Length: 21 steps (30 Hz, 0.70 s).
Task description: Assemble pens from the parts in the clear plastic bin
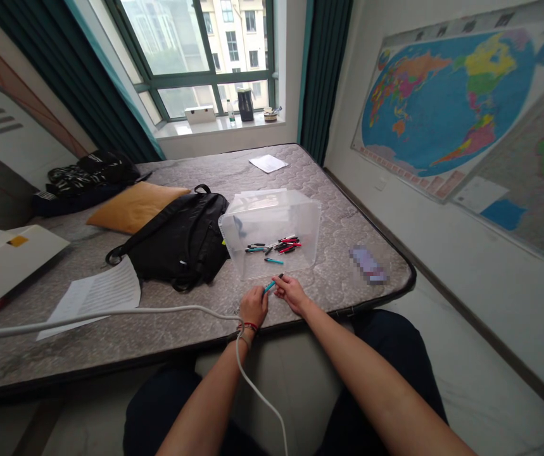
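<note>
The left hand and right hand are gripping a blue pen, its handling seemingly unfinished, while more pens are lying in a clear box beyond.

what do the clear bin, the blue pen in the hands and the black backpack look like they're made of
Clear bin: most likely plastic, slightly glossy, with cloudy see-through walls. Held blue pen: probably smooth plastic, from its bright colour, but too small to be sure. Black backpack: seemingly matte fabric, judging by its soft creases.
</note>
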Available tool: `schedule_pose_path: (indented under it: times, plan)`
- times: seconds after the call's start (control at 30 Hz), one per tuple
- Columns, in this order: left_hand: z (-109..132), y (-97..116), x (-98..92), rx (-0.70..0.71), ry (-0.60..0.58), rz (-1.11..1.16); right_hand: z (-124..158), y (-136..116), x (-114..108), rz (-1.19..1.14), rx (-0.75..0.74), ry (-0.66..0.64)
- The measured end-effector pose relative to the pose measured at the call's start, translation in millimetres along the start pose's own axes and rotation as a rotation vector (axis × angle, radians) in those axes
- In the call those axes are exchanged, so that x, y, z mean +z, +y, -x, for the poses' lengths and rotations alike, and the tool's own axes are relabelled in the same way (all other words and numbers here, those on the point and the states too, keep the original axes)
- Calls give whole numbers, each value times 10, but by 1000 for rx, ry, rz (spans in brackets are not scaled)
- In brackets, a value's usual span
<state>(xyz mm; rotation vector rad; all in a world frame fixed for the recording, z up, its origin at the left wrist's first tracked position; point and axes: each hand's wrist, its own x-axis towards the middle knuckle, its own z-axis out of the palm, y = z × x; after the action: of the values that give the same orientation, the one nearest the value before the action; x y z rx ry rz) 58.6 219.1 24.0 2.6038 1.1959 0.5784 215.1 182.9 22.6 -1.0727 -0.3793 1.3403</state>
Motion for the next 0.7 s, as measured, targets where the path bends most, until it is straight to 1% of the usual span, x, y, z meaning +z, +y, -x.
schedule_pose_path:
  times: [0.07, 0.17, 0.23, 0.4, 0.7]
  plan:
    - [1, 1, -3, -1, -4, 2, 2, -5, 3, 17, 3, 14]
    - [5, -3, 5, -11, -7, 4, 11, -20, 11, 7, 7, -3]
    - [6, -9, 18, -23, -5, 3, 18, -29, 13, -40, 5, -12]
    - [4, -24, 47, -30, 9, 11, 17, -23, -4, -145, -18, 42]
    - [5, -20, 21, -21, 5, 49, -22, 13, -21, -115, -46, 61]
